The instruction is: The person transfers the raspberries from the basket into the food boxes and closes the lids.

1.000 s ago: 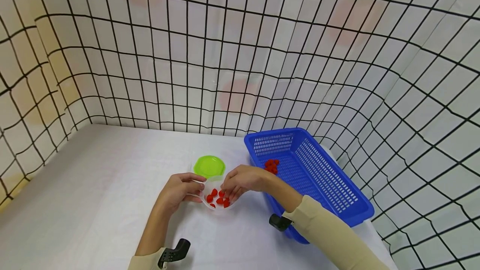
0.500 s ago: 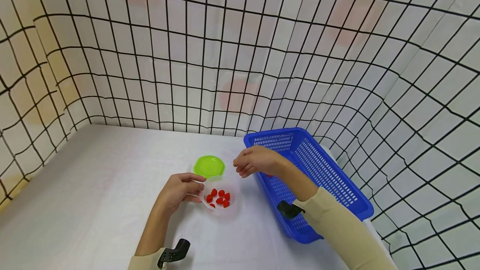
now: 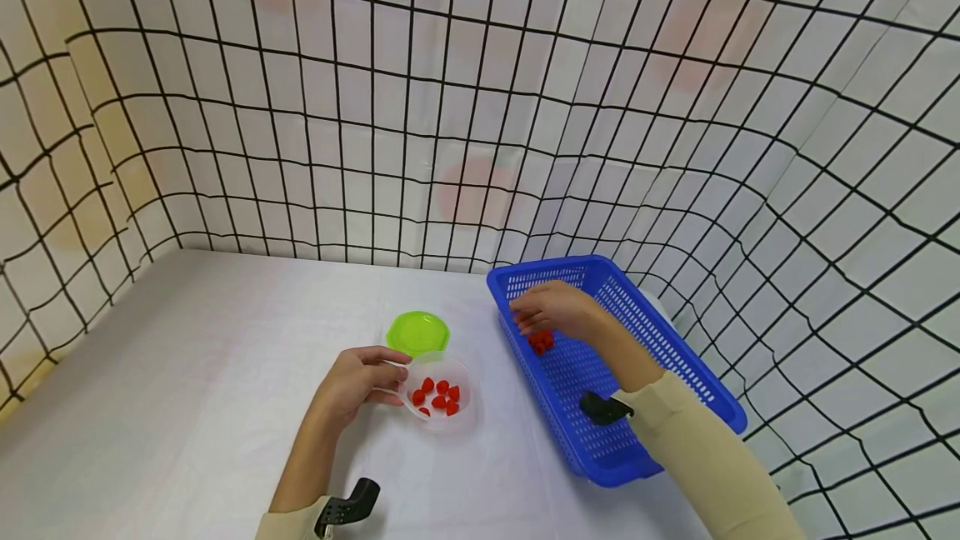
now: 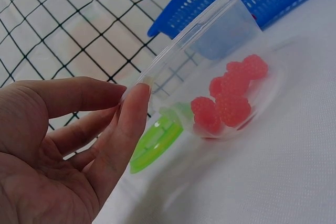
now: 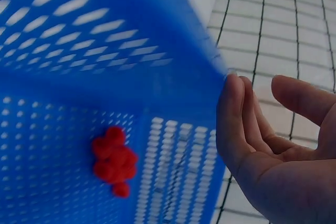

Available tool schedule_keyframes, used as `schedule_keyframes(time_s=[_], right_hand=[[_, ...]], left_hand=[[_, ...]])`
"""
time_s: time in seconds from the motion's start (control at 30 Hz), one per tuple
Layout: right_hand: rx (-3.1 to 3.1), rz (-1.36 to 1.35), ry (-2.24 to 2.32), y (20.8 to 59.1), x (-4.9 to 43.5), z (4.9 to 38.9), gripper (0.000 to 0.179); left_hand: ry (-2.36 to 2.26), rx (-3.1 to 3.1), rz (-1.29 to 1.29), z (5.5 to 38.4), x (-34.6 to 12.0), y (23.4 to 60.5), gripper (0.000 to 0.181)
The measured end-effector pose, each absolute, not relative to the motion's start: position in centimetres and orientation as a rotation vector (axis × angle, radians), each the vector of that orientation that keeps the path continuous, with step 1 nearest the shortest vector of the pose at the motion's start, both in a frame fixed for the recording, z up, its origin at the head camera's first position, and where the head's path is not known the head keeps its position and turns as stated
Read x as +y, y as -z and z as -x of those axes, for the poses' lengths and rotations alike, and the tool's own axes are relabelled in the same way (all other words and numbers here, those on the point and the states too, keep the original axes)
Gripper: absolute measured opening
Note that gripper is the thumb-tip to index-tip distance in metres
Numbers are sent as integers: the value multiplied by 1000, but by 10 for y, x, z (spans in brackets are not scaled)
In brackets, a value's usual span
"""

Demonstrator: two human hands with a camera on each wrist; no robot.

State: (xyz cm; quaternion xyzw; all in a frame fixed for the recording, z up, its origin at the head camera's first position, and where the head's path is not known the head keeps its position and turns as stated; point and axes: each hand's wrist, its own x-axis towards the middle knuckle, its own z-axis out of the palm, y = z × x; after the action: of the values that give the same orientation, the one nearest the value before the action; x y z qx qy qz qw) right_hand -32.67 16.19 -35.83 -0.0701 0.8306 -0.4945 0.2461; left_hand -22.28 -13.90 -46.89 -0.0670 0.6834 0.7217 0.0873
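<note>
My left hand [image 3: 362, 382] pinches the rim of a clear plastic tub [image 3: 467, 411] between thumb and fingers. Several red raspberries [image 4: 233, 111] lie on the tub's bottom. Over the near-left side of a blue plastic basket [image 5: 173, 93] is my right hand [image 3: 558, 309], its fingers loosely bent and nothing between them. In the right wrist view a gap shows between thumb and fingers. A small heap of raspberries [image 5: 114, 162] sits inside the basket near one corner, below that hand.
A bright green lid [image 3: 418, 333] lies on the white tabletop [image 3: 225, 373] just behind the tub. Black wire mesh [image 3: 405, 123] with white sheeting behind it encloses the back and sides. The basket stands at the table's right side, close to the mesh.
My right hand has come up out of the tub and moved right, over the basket. The left hand has kept hold of the tub's rim in the same place.
</note>
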Motion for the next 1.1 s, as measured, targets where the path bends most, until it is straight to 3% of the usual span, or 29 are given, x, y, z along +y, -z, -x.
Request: schedule_keyframes(time_s=[0.37,1.1], right_hand=[[2273,20,1427,381,199,340,38],[2230,-239,1393,416,228,350,39]], left_hand=[[-2152,2040,184,222,-139,468,27],[-2159,2043,160,223,-140,471,25]])
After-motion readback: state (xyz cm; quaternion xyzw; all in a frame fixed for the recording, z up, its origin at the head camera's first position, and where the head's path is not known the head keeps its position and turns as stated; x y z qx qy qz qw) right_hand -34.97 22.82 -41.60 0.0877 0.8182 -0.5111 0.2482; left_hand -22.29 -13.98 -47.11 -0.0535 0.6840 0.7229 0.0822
